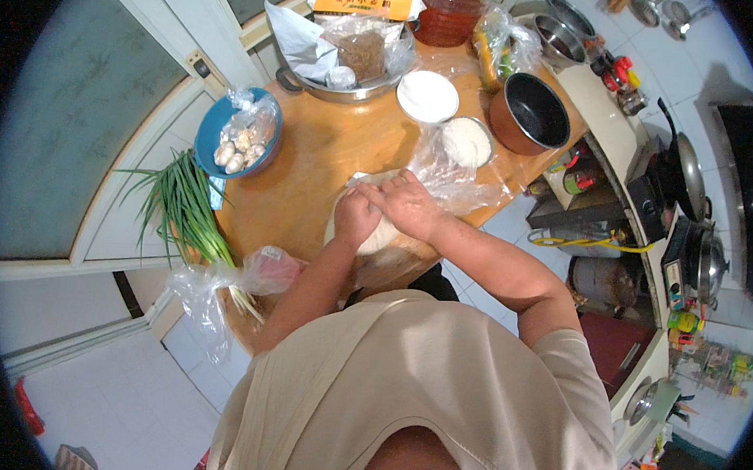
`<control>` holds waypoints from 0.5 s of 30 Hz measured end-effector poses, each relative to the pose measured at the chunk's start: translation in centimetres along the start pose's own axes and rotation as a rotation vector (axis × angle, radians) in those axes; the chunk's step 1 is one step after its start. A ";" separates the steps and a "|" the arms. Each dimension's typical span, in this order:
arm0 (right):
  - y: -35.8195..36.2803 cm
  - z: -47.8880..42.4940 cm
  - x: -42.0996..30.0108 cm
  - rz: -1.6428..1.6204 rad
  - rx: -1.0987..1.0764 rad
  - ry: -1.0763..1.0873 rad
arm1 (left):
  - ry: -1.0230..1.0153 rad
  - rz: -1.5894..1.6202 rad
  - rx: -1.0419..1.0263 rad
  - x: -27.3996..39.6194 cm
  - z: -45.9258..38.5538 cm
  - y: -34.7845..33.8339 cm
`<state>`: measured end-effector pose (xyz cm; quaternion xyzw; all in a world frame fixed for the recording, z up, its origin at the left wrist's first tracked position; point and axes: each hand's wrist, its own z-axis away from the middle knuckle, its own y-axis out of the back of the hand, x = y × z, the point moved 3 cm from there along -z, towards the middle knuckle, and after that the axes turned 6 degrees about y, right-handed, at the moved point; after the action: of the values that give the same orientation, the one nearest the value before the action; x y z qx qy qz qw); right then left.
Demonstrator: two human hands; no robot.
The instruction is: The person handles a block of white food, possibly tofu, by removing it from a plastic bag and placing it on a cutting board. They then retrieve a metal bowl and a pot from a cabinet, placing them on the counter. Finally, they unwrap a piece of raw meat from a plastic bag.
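Both hands meet on a pale, rounded mass of dough (381, 238) near the table's front edge. My left hand (357, 213) bears down on its left part with curled fingers. Overlapping it from the right, my right hand (407, 205) has its fingers bent over the dough's far side. The fingertips are mostly hidden, and I cannot tell whether a bowl lies beneath. Just beyond my right hand is a crumpled clear plastic bag (446, 184). A bowl of white flour (465, 142) stands past it, beside a white round dish (428, 96).
Garlic bulbs (230, 157) sit in a blue bowl (274, 118) at the left. Green onions (190, 203) hang over the table's (304, 148) left edge. A brown pot (507, 124) stands far right. A metal pan (358, 95) holding bags is at the back. Plastic-wrapped pink food (279, 269) lies near my left forearm.
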<state>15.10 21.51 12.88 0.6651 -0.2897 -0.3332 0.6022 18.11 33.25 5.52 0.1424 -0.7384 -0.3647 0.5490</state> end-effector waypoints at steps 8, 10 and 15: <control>1.2 0.6 0.6 -0.195 -0.236 -0.230 | -0.074 0.010 0.117 1.1 1.4 0.4; 0.7 1.1 0.4 -0.392 -0.472 -0.404 | -0.094 0.003 0.107 1.0 1.2 -0.1; -0.9 1.7 -2.5 -1.705 -0.257 -0.433 | -0.109 0.023 0.156 0.3 0.9 -1.1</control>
<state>12.26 22.53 12.11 0.5044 0.2360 -0.8167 0.1514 16.94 32.68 4.80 0.1562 -0.7949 -0.3071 0.4994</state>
